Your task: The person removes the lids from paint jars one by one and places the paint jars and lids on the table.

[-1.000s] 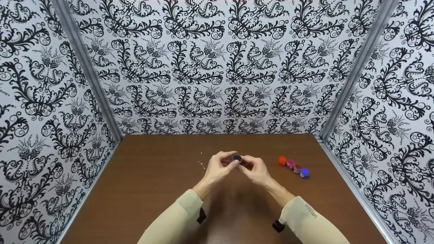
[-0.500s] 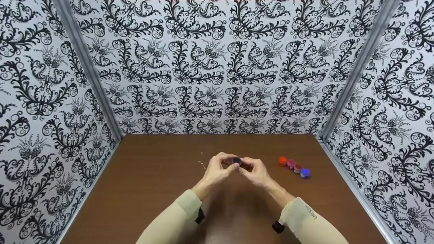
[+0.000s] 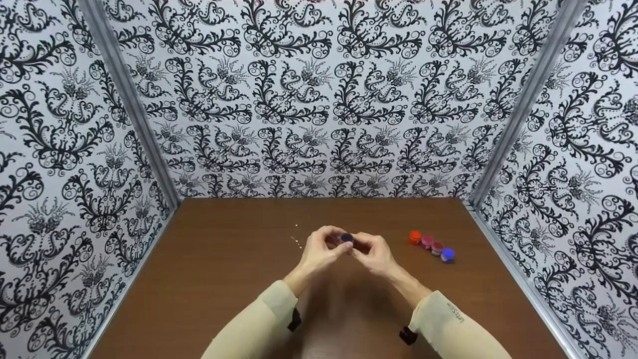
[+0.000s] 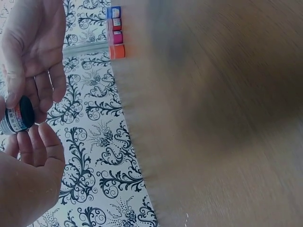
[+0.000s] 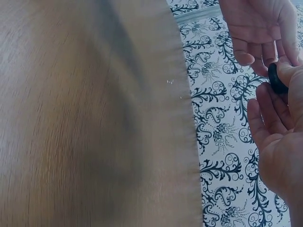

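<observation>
Over the middle of the table, both hands hold one small paint jar (image 3: 346,238) with a dark top. Its clear body and printed label (image 4: 16,119) show in the left wrist view, where the jar lies tilted between the fingertips. My left hand (image 3: 320,251) grips it from the left with thumb and fingers. From the right, my right hand (image 3: 375,254) pinches it; that hand (image 5: 284,153) hides most of the jar in the right wrist view, leaving a dark round edge (image 5: 277,78) visible.
Right of the hands stands a row of small paint jars: orange (image 3: 415,237), pink (image 3: 426,242), dark red (image 3: 437,248) and blue (image 3: 447,256). Several white flecks (image 3: 297,242) lie on the brown table (image 3: 224,259). Patterned walls enclose the table's back and sides.
The jar has tilted and sunk slightly between the fingers, its dark top shifting a little down. Both hands keep hold of it and have hardly moved. The row of jars is unchanged.
</observation>
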Motion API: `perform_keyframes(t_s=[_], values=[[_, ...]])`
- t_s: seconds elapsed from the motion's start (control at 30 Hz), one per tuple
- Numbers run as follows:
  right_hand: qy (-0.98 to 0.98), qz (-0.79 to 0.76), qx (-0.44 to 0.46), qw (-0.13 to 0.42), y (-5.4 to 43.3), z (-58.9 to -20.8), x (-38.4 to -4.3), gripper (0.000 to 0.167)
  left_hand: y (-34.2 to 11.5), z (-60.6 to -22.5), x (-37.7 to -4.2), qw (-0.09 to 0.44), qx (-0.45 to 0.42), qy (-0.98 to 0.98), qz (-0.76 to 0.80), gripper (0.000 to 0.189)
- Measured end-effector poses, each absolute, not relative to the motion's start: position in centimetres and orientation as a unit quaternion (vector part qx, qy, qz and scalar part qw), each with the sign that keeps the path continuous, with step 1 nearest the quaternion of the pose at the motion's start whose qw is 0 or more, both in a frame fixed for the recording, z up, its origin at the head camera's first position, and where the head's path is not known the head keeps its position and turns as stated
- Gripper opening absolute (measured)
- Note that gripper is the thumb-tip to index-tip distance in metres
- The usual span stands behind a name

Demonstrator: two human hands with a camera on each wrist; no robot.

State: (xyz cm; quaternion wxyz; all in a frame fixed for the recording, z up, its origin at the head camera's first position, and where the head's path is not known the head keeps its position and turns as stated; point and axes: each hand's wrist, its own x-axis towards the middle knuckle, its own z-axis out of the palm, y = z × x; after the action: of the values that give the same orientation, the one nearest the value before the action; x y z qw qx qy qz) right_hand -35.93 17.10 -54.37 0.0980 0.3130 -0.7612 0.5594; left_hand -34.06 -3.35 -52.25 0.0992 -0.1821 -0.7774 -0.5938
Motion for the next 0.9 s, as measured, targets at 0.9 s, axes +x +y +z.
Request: perform_keyframes(t_s=[0.9], values=[[-0.747, 0.567, 0.336, 0.085, 17.43, -54.41, -36.13, 0.025, -3.90, -52.37, -34.47, 0.063, -0.232, -0.758, -0.606, 0.032]])
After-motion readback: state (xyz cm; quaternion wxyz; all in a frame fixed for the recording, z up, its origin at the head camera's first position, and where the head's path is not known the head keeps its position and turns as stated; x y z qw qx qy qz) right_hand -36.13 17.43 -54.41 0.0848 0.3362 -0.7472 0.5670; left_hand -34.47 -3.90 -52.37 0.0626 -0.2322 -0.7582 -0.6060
